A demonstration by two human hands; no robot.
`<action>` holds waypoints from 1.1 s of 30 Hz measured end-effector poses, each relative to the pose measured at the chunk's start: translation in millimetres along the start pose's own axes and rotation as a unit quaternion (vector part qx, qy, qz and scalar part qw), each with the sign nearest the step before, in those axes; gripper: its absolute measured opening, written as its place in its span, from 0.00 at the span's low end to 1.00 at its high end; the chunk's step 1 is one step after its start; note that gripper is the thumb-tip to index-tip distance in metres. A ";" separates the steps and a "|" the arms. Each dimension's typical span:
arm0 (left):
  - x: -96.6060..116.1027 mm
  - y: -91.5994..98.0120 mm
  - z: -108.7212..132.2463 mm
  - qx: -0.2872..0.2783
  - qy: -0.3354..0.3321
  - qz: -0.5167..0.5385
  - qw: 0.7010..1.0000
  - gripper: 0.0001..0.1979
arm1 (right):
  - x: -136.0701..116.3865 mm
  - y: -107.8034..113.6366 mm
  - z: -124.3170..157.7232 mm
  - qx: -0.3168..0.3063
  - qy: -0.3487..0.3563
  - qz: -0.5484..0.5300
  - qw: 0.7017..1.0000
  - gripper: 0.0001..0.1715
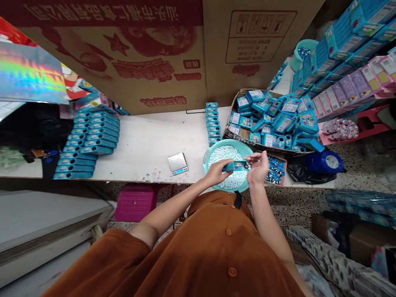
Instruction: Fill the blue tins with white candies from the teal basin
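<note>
My left hand [217, 172] is closed around a small blue printed box [236, 166], held on its side over a turquoise basin [205, 164]. The box's right end faces my right hand [259, 169], which is cupped, palm up, close against it. A few small white balls [249, 164] lie between the box's end and my right fingers. Many more white balls [227, 153] fill the basin below both hands. Just right of the basin, partly behind my right hand, is a shallow box of shiny blue round caps [276, 169].
A digital scale [177, 163] lies left of the basin. Blue boxes stand in a row [212, 123] and in stacks [89, 138]; a carton [247, 138] overflows with more. A large cardboard carton [173, 88] rises behind. A blue tape roll [328, 162] sits at right, a pink stool [136, 202] below.
</note>
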State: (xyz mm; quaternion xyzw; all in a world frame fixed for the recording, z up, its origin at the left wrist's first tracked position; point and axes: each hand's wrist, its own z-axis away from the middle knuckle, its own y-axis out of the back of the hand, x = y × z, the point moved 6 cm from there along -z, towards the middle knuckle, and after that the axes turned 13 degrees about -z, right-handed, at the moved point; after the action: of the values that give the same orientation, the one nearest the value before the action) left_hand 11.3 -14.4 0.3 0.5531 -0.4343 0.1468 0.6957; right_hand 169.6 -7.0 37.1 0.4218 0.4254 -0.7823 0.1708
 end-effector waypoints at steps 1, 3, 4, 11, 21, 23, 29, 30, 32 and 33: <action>-2.0 0.1 0.5 0.001 0.016 0.003 1.000 0.24 | 1.2 -0.1 -0.2 0.000 -0.005 -0.003 1.000 0.24; -3.6 -0.2 2.1 0.003 0.036 0.011 0.999 0.24 | 3.4 -0.8 0.0 0.004 -0.017 -0.013 1.000 0.24; -2.9 -0.5 2.9 0.004 0.036 0.016 0.999 0.23 | 3.7 -1.6 0.4 0.004 -0.016 -0.016 1.000 0.24; -1.6 -4.4 2.4 -0.002 0.039 0.017 0.999 0.22 | 6.6 -8.9 6.4 0.007 -0.010 -0.014 1.000 0.22; 2.2 -27.2 3.4 0.009 0.078 0.081 0.994 0.20 | 5.8 -7.1 13.1 0.004 0.003 -0.018 1.000 0.21; 1.3 -31.1 3.3 0.019 0.078 0.102 0.991 0.20 | 9.1 -4.3 11.2 -0.004 0.001 -0.020 1.000 0.20; -17.6 -48.5 2.0 -0.017 0.103 0.126 0.986 0.21 | 30.1 18.1 -0.9 0.053 -0.077 -0.080 0.992 0.17; -19.8 -49.9 2.7 -0.023 0.101 0.129 0.986 0.22 | 33.3 21.2 -2.7 0.059 -0.098 -0.102 0.988 0.16; -22.0 -48.6 5.6 -0.019 0.096 0.134 0.986 0.22 | 35.7 25.1 -5.6 0.055 -0.122 -0.139 0.981 0.14; -22.2 -46.2 7.5 -0.011 0.095 0.134 0.986 0.22 | 35.8 26.5 -6.5 0.051 -0.132 -0.151 0.978 0.14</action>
State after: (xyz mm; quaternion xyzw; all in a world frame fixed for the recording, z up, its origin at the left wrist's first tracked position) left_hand 26.8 -30.9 -46.3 0.4657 -0.4382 0.2858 0.7137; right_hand 168.5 -13.8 -7.4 0.2536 0.4176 -0.8685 0.0836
